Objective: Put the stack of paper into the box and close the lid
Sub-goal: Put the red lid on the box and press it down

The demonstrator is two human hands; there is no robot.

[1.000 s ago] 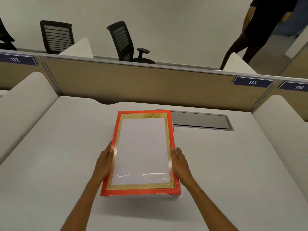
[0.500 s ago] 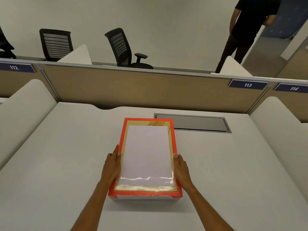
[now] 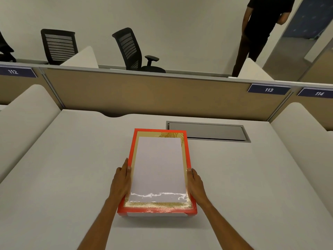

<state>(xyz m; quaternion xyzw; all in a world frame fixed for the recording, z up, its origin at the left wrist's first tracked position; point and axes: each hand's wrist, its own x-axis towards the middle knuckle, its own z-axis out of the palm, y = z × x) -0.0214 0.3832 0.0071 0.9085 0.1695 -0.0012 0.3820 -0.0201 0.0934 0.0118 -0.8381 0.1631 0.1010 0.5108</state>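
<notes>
Two hands hold a red-lidded box on the bench.

The pale bench point(image 3: 59, 177) carries the box in its middle, a little nearer the front edge than the back, with a grey hatch point(image 3: 207, 131) set into the top near the back edge, just beyond the box's far right corner. The lid point(image 3: 158, 170), red-rimmed with a gold border and a white panel, sits on the white box point(image 3: 156, 214), whose wall shows only as a strip under the lid's near edge. The paper cannot be seen. The left hand point(image 3: 120, 184) is clamped on the lid's left edge, the right hand point(image 3: 196, 184) on its right edge, thumbs on top.
</notes>
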